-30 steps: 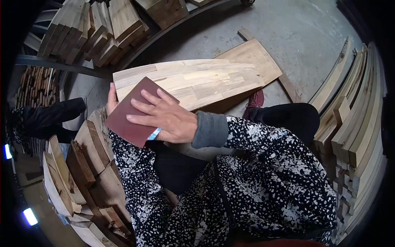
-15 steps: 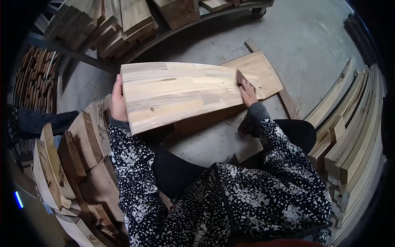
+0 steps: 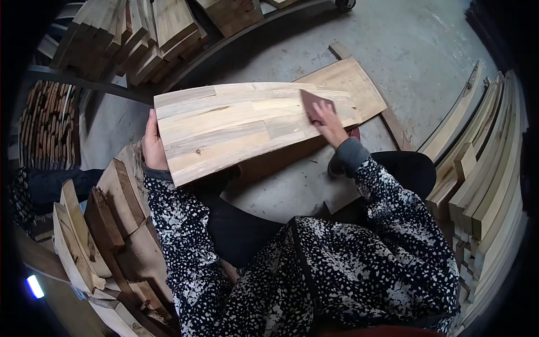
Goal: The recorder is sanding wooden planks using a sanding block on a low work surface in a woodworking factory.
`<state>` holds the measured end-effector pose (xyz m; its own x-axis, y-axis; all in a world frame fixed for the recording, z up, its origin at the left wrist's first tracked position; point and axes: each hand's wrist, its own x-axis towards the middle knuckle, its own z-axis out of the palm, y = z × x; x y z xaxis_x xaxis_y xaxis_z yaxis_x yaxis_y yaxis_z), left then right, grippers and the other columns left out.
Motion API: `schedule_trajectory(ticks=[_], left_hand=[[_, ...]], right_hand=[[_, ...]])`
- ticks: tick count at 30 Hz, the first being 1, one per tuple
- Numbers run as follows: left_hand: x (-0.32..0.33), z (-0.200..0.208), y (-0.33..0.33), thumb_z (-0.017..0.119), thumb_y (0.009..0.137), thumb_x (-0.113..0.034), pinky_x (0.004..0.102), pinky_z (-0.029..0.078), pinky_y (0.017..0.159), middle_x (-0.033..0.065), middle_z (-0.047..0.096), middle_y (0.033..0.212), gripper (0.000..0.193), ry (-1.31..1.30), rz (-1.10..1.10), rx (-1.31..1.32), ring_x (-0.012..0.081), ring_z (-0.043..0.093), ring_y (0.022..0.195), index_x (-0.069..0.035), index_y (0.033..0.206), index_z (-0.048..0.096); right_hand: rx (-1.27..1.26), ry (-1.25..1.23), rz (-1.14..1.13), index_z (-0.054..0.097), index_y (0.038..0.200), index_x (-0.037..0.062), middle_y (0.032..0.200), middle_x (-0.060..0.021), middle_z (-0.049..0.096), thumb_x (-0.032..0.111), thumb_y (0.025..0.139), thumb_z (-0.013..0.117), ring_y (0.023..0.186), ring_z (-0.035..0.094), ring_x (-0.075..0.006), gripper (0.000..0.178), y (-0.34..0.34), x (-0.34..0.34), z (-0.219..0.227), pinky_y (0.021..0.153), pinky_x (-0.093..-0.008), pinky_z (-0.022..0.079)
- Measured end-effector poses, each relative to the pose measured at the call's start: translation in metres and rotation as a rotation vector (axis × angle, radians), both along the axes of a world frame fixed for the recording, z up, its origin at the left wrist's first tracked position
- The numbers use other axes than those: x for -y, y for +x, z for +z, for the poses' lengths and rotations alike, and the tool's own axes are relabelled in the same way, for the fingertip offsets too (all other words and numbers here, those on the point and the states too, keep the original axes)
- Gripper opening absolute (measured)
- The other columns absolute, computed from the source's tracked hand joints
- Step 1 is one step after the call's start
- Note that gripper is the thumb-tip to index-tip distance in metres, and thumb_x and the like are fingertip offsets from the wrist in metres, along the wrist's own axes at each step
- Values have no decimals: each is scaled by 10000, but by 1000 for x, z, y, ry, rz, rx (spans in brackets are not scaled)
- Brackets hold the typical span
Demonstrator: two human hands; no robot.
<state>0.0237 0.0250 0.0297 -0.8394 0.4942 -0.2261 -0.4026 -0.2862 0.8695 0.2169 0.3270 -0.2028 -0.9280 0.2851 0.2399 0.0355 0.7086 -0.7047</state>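
A pale wooden panel (image 3: 219,123), made of glued strips with a small knot near its lower left, lies across in front of me, tilted. My left hand (image 3: 154,147) grips its left end, thumb along the edge and the other fingers hidden behind. On the panel's right half, my right hand (image 3: 327,122) presses a reddish-brown piece of sandpaper (image 3: 310,102) flat against the face, its fingers slightly blurred. Beneath the panel's right end is a plain tan board (image 3: 353,84).
Stacked planks (image 3: 171,28) sit on a wheeled metal cart at the far left. Long wooden strips (image 3: 488,191) are piled on the right. Rough offcuts (image 3: 120,196) lean close on my left, with a stack of thin dark-edged pieces (image 3: 49,123) beyond. Part of another person's dark sleeve (image 3: 64,182) shows at left.
My right hand has slid the sandpaper leftward along the panel, and more of the sheet shows. My left hand keeps its grip on the panel's end. The view has shifted slightly.
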Motion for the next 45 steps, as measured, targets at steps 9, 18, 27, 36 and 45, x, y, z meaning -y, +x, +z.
schedule_trajectory(ticks=[9, 18, 27, 36, 45], left_hand=[[-2, -2, -3, 352, 895, -356, 261, 419, 812, 106, 554, 1043, 428, 44, -51, 99, 165, 527, 950, -1, 1085, 497], [-7, 0, 2, 344, 884, -400, 290, 414, 833, 107, 542, 1066, 467, -18, -43, 118, 188, 528, 953, -9, 1097, 486], [-11, -6, -2, 350, 884, -398, 256, 412, 798, 78, 553, 1024, 430, -89, 69, 30, 158, 530, 915, -40, 1048, 522], [-11, 4, -3, 342, 881, -414, 285, 410, 844, 98, 541, 1056, 466, 27, -121, 185, 180, 514, 972, -28, 1099, 485], [-3, 6, 7, 343, 877, -422, 293, 407, 852, 117, 521, 1094, 485, -108, -15, 81, 189, 507, 993, -21, 1116, 474]], right_hand=[[123, 19, -167, 305, 1290, 179, 1324, -183, 270, 308, 819, 451, 1200, 240, -414, 510, -3, 14, -2, 949, -484, 228], [-138, 119, 251, 294, 1304, 158, 1344, -187, 237, 291, 795, 506, 1248, 161, -392, 568, -58, 65, 108, 1010, -495, 98], [178, 588, -135, 433, 1192, 123, 1280, -128, 337, 302, 841, 405, 1115, 360, -307, 395, 40, -113, -144, 939, -431, 265], [-247, 57, 502, 271, 1314, 206, 1366, -167, 181, 458, 802, 438, 1267, 108, -365, 595, -80, 140, 188, 1004, -526, 27], [96, -94, -106, 391, 1242, 101, 1321, -207, 269, 272, 845, 446, 1250, 195, -347, 435, -73, -18, 20, 1025, -365, 155]])
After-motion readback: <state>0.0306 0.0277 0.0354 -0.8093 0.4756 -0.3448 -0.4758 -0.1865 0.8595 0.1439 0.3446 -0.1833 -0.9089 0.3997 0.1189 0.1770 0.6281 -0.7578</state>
